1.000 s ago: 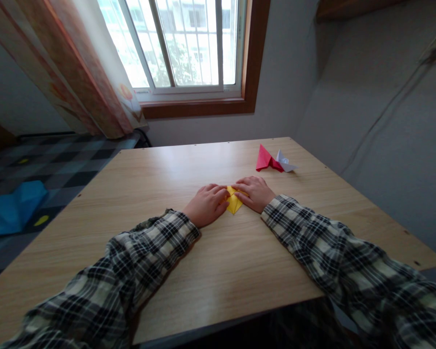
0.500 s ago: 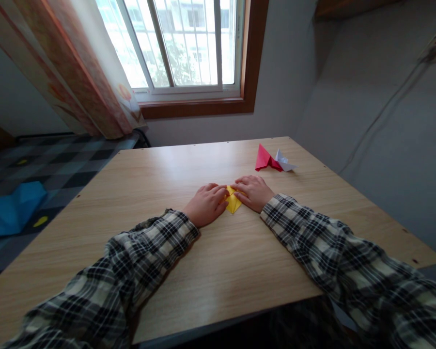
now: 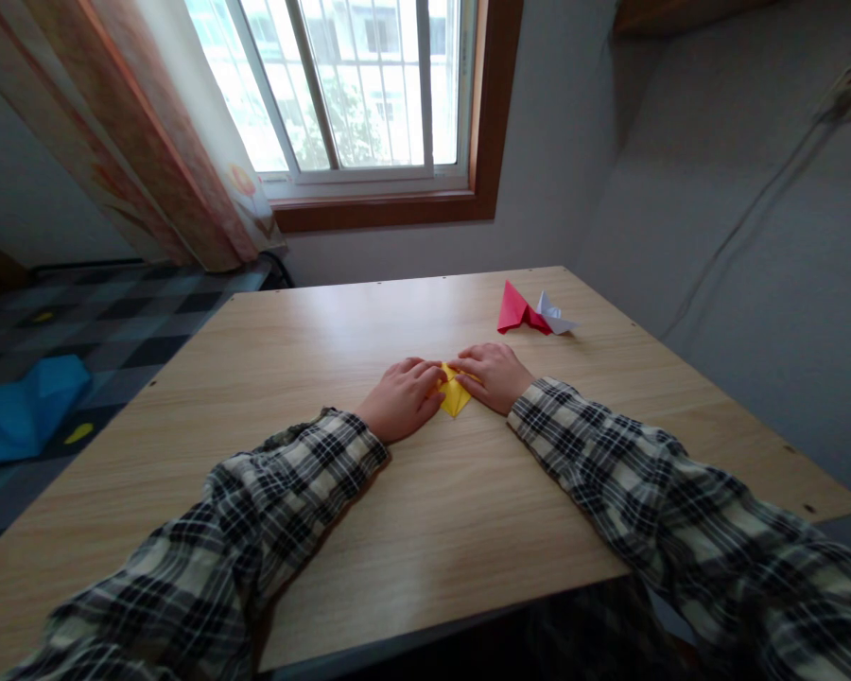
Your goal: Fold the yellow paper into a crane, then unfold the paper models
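Observation:
A small piece of folded yellow paper lies on the wooden table, its pointed corner toward me. From the left, my left hand rests on the table with its bent fingers and thumb at the paper's left side. My right hand comes in from the other side, fingers closed over the paper's right and upper part. The fingertips of both hands almost meet at the top and hide part of the folds.
A red folded paper and a white folded paper stand together near the table's far right. On the checked cloth to the left lies a blue folded paper. Beyond the table are a window and a curtain.
Almost nothing differs. The fingers of my right hand have shifted very slightly left over the yellow paper, which stays in place.

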The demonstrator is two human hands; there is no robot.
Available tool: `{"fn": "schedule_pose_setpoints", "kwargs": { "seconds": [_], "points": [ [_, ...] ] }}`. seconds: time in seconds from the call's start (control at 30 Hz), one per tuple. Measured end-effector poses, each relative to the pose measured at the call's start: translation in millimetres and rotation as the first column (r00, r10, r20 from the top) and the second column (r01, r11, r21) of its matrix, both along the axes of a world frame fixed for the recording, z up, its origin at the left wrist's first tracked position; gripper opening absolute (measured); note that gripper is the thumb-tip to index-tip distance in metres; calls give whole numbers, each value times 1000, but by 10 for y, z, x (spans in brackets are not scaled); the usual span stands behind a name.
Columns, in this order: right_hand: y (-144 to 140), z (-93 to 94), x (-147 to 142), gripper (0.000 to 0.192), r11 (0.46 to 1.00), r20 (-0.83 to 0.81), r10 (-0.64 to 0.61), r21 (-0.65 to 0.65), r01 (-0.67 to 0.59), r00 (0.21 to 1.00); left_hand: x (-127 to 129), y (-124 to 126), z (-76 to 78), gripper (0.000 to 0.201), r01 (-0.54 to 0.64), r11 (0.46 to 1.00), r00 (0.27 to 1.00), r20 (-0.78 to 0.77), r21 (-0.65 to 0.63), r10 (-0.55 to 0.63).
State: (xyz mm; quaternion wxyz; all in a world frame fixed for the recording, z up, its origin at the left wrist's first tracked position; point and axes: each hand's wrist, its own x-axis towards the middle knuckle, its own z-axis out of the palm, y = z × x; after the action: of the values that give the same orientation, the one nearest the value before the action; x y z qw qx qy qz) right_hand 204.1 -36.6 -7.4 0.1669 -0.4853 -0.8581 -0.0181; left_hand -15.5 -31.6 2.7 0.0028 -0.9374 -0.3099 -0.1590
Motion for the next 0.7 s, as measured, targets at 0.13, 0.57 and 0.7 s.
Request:
{"fn": "schedule_pose_setpoints", "kwargs": {
  "seconds": [0.13, 0.57, 0.7],
  "points": [
    [-6, 5, -9, 35, 1000, -15, -6, -1, 6, 1000, 0, -2, 5, 23, 0, 1000, 1000, 8, -2, 0],
    [39, 53, 1, 30, 999, -30, -31, -38, 30, 999, 2, -3, 6, 24, -18, 1000, 1000, -3, -1, 18],
    [16, 69, -6, 26, 999, -29, -26, -28, 25, 999, -7, 1, 1, 24, -14, 1000, 1000, -9, 4, 14]
  ]
}}
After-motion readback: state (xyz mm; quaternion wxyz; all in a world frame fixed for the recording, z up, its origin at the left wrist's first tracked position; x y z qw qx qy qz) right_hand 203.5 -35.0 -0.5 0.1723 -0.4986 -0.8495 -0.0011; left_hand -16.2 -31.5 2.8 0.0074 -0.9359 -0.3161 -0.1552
